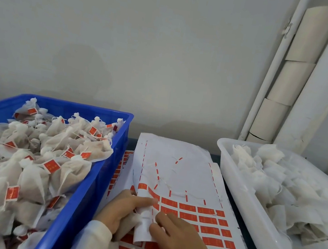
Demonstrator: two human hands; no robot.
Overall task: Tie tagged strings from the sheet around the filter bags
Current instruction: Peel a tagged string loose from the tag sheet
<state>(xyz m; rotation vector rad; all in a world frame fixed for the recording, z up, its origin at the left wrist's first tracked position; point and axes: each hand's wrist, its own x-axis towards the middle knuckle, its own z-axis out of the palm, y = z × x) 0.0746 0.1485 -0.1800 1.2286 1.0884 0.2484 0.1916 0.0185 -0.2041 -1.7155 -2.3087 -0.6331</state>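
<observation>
A sheet (pixel 184 168) of red tags with white strings lies on the dark bench (pixel 232 197) between two containers, so the working room is a narrow lane. On the left a blue crate (pixel 99 170) stands with its right wall just beside the sheet's left edge; it is heaped with tied filter bags (pixel 38 150) carrying red tags. On the right a white tray (pixel 240 187) holds untied filter bags (pixel 272 179), its long near wall running beside the sheet's right edge with a thin strip of bench between. More tag sheets lie under the top one. The far half of the top sheet is stripped of tags and curls up toward the wall; white pipes (pixel 317 81) rise in the right corner.

The left hand (pixel 122 208) rests at the sheet's left edge, fingers curled, its grip clamped on a small filter bag (pixel 132 220) while its forefinger reaches over the lifted, rolled edge of the sheet. The right hand (pixel 178 237) lies on the tag rows, fingers bent, thumb and fingertip together at a tag or string near the rolled edge; blur hides exactly what they pinch.
</observation>
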